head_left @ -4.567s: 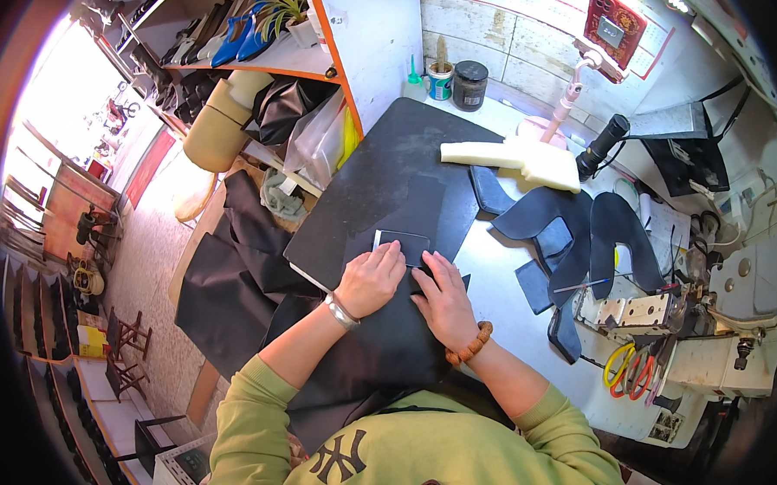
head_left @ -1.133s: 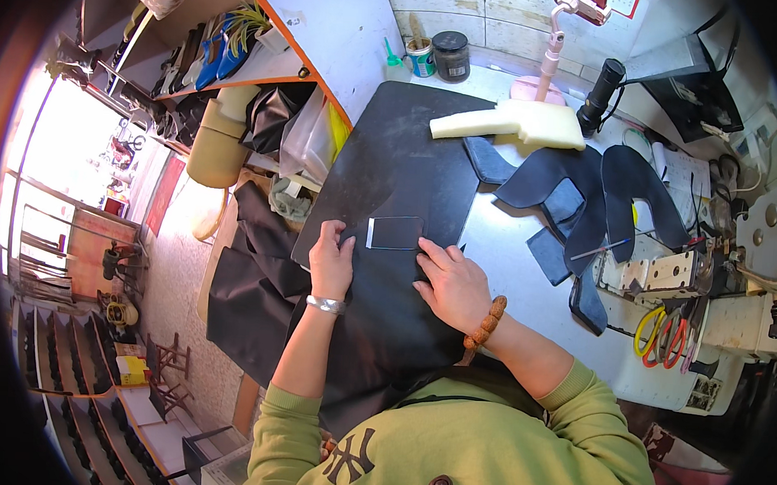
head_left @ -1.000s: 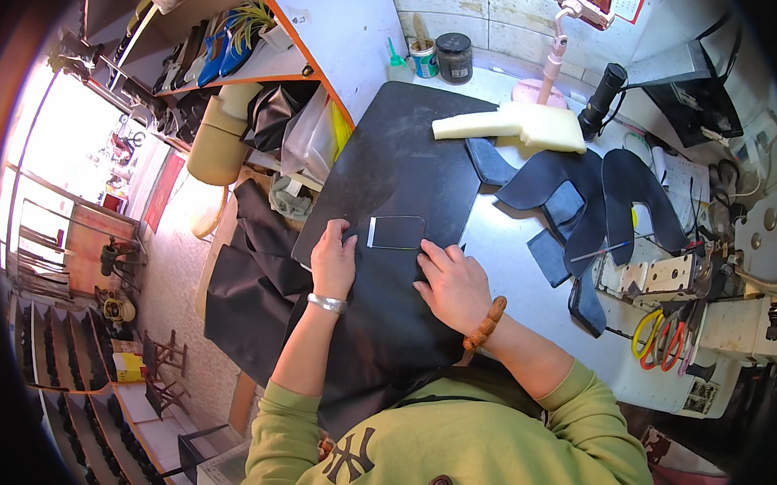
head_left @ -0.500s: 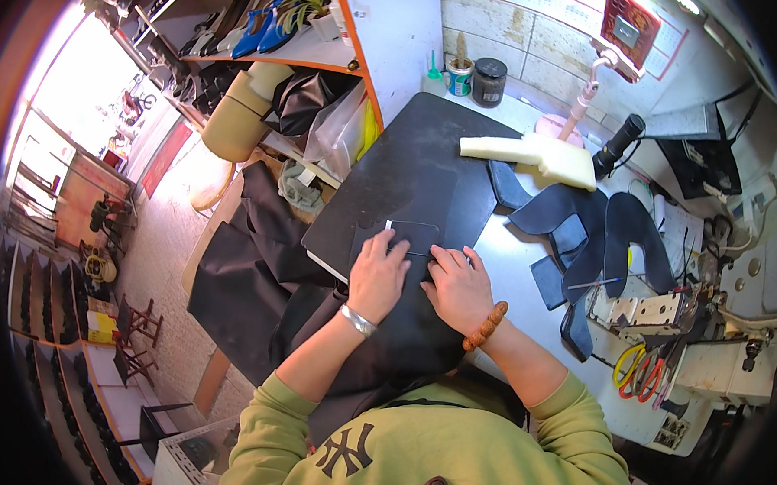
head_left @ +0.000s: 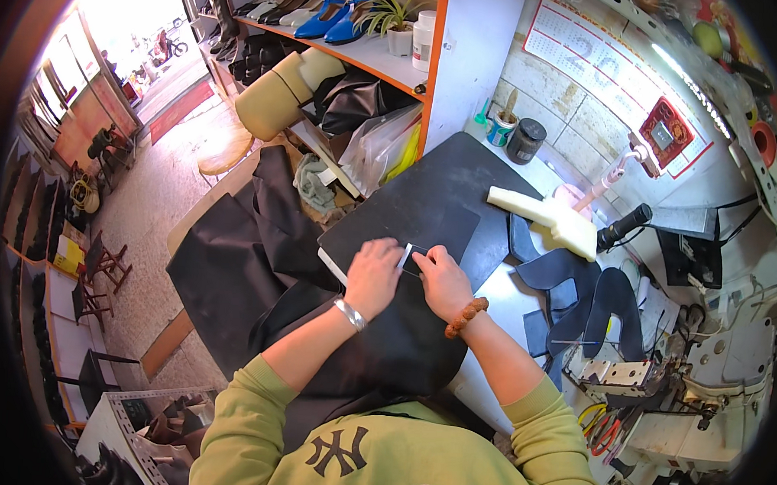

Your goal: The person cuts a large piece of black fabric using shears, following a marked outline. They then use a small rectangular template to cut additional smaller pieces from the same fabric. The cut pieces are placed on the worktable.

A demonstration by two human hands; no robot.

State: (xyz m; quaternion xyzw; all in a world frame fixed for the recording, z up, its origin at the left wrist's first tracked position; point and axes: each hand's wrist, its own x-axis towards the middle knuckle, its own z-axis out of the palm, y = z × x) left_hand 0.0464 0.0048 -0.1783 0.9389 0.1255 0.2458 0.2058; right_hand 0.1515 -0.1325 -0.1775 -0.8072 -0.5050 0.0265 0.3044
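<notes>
Between my hands is a small thin dark piece with a white strip (head_left: 406,257) along its left edge. My right hand (head_left: 444,281) pinches it, thumb and forefinger together. My left hand (head_left: 373,275) is closed with its fingertips at the white strip; they are slightly blurred and partly hide its grip. Both hands are over the near part of a black board (head_left: 444,171) on the bench. Black sheet material (head_left: 232,244) drapes over the board's near left side and down toward my lap.
A cream foam piece (head_left: 571,229) lies across the board's right edge, beside dark curved cut pieces (head_left: 615,313). A black flashlight (head_left: 625,225), a sewing machine (head_left: 721,370) and scissors (head_left: 605,434) are at right. Jars (head_left: 526,141) stand behind the board; shelves with shoes (head_left: 329,19) are at far left.
My fingers, spread on the dark piece before, have drawn in; my right hand now pinches it. Less of the piece's outline shows. The whole view has shifted and tilted.
</notes>
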